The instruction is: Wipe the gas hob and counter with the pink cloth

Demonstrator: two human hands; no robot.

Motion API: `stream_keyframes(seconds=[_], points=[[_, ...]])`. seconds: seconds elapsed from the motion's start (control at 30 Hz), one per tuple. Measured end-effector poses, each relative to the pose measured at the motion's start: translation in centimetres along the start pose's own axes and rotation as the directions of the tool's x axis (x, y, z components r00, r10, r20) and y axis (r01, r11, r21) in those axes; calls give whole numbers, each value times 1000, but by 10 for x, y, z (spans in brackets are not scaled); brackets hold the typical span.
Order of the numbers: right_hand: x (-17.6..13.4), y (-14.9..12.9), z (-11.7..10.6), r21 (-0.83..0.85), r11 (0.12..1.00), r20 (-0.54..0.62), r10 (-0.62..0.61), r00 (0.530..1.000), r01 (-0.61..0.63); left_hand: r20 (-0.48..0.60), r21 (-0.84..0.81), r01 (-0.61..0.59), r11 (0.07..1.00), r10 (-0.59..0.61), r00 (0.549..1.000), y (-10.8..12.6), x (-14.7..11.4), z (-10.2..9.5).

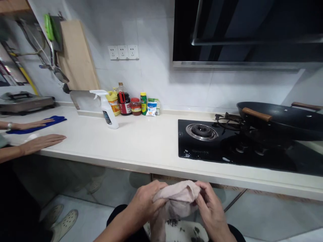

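- Pale kitchen counter (143,141) runs right across in front of me, black cooktop (214,153) around 1 to 2 o'clock, wok (295,117) at its far right.
- Pinkish cloth (179,193) is at my 12, bunched between both hands, on my side of the counter's front edge, not up on top.
- Left hand (148,196) is curled round the 9 o'clock end, right hand (210,205) is pinching the 3 o'clock end. Some fingertips are hidden, so can't tell how tight.
- Main thing imo: the top fold's long axis goes 9-to-3, hand to hand, loose part hanging toward 7. Neither hand's really nearer.
- Spray bottle (108,111) at 11; other person's hand (35,124) on a blue cloth (60,119) at 10.
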State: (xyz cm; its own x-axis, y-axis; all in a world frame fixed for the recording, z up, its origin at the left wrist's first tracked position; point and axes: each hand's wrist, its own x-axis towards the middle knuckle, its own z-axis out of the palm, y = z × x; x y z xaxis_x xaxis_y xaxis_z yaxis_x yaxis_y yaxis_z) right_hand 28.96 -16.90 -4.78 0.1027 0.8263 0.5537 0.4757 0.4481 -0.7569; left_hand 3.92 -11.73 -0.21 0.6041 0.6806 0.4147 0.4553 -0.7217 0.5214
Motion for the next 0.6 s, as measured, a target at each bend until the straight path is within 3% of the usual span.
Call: stream_keyframes(seconds=[0.13,0.23,0.3,0.43,0.6], points=[[5,13,0,-65,998,-98,2,995,-8,14,-1,60,998,-60,998,-5,12,14],[34,7,17,-138,987,-251,-110,962,77,-128,127,68,990,-52,990,-13,33,1],[52,3,37,-189,968,-268,-213,940,165,-246,277,86,957,-16,969,-23,46,-10],[67,-6,79,-324,893,-82,-356,931,313,-363,500,177,848,19,932,-56,50,-28],[78,-21,120,-450,741,221,-448,866,499,-464,503,345,793,-89,881,-91,24,-45]])
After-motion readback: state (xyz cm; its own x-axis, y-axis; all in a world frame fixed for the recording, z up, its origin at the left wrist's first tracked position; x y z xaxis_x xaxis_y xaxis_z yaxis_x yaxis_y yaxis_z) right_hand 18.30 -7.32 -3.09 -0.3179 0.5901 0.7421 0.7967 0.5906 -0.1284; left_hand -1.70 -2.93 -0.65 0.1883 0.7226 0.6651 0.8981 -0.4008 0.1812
